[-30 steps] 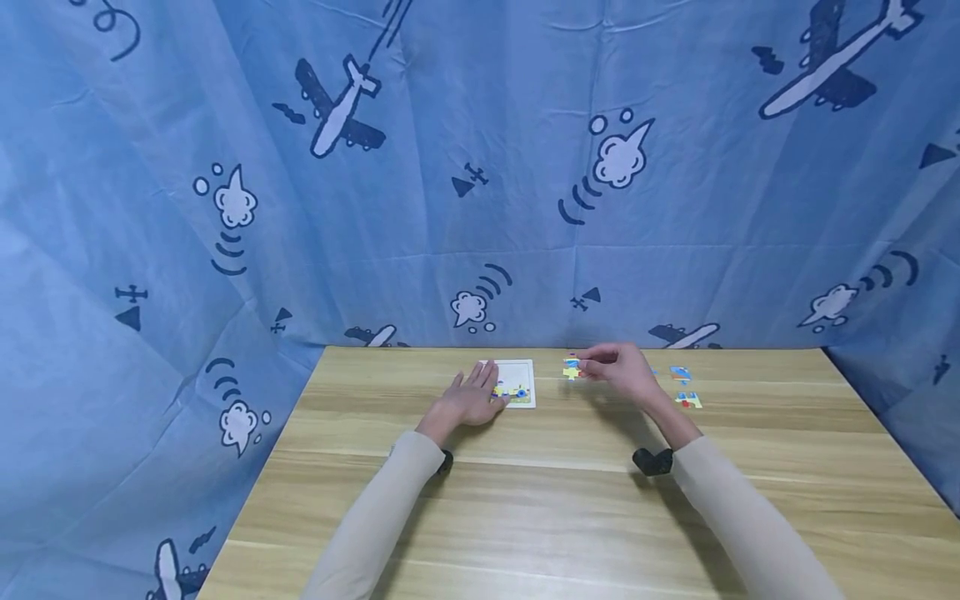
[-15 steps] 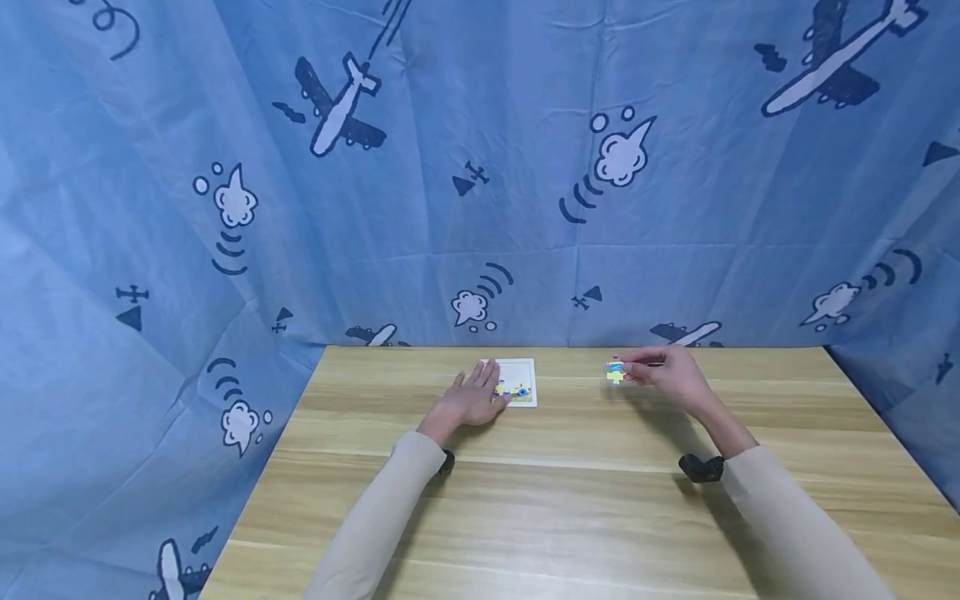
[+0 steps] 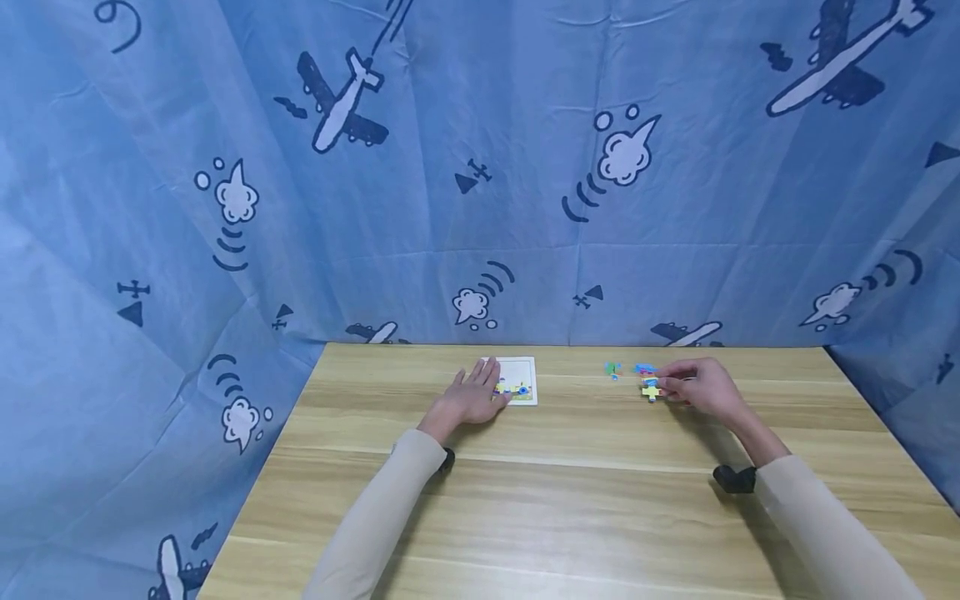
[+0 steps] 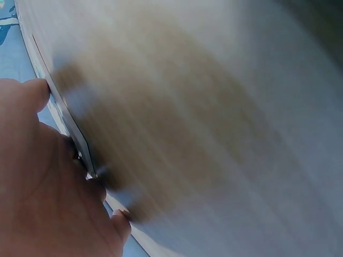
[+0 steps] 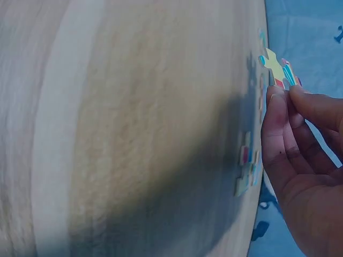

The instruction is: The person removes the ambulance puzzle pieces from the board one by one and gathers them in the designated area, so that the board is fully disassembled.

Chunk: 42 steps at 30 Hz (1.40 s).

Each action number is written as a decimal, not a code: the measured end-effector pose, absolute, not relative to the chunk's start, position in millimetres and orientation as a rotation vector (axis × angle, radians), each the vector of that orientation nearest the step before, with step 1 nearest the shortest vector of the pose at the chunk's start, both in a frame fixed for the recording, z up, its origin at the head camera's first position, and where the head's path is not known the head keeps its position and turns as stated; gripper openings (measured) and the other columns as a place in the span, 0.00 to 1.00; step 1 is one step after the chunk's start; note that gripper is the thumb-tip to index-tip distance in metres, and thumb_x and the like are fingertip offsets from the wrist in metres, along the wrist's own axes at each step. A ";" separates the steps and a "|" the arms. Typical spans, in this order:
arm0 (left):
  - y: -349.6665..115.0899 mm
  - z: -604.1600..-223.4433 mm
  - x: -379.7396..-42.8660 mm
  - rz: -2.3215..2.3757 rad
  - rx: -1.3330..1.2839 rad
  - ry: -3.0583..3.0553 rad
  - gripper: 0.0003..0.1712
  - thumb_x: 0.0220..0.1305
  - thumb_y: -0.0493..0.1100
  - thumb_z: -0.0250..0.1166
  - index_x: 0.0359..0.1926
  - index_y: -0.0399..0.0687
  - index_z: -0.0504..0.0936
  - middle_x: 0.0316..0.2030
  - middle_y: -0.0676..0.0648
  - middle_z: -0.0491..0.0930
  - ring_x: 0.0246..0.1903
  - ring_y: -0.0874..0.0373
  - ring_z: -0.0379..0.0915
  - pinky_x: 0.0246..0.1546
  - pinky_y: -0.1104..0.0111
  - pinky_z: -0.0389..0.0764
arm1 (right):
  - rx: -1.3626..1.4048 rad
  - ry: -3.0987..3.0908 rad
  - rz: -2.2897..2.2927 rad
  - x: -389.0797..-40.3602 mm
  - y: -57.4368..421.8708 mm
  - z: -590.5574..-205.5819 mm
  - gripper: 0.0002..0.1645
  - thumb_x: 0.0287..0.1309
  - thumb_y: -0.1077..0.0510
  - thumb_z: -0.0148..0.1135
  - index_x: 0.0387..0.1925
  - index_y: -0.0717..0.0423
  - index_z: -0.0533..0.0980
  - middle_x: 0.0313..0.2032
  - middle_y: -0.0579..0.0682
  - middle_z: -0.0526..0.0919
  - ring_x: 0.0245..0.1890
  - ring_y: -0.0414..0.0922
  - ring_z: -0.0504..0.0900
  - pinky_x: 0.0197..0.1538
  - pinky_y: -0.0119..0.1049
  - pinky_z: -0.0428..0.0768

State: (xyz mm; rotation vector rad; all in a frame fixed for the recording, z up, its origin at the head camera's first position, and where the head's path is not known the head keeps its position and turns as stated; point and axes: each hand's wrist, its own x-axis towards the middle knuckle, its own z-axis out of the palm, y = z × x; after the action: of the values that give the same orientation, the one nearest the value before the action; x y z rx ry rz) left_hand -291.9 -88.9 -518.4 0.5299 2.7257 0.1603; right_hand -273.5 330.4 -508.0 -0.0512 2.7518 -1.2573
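Between thumb and fingertips, my right hand (image 3: 701, 386) pinches a yellow and blue jigsaw puzzle piece (image 3: 651, 389). The right wrist view shows that puzzle piece (image 5: 274, 65) raised off the table, gripped by its edge. My left hand (image 3: 471, 400) lies with straight, spread fingers over the left side of a white-framed puzzle tray (image 3: 517, 367). A strip of fitted pieces (image 3: 521, 390) shows along the tray's lower part; the rest of the tray's left side is hidden under the hand. In the left wrist view the fingers reach along the tray's edge (image 4: 80, 142).
Loose puzzle pieces lie near the right hand: a green and blue one (image 3: 613, 369) and a blue one (image 3: 643, 368). More pieces (image 5: 245, 155) show beside the hand in the right wrist view. A blue curtain (image 3: 525, 208) hangs behind the wooden table (image 3: 570, 517).
My right hand has moved right with the puzzle piece, away from the tray, then slightly nearer me. Loose pieces behind it have come into view. The left hand stays on the tray.
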 end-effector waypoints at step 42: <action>-88.0 -523.9 -293.3 0.195 0.495 2.719 0.45 0.82 0.67 0.38 0.86 0.49 0.39 0.87 0.50 0.33 0.87 0.53 0.28 0.87 0.51 0.38 | -0.253 2.926 -0.822 -283.4 323.0 -513.2 0.07 0.65 0.63 0.67 0.34 0.63 0.87 0.32 0.54 0.89 0.31 0.43 0.78 0.34 0.35 0.75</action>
State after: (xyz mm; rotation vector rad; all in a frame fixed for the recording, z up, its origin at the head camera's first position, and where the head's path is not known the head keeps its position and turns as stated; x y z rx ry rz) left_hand -293.3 -88.0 -523.9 0.4950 2.7191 0.1947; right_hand -283.4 323.0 -513.2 -0.2534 2.9259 -0.8221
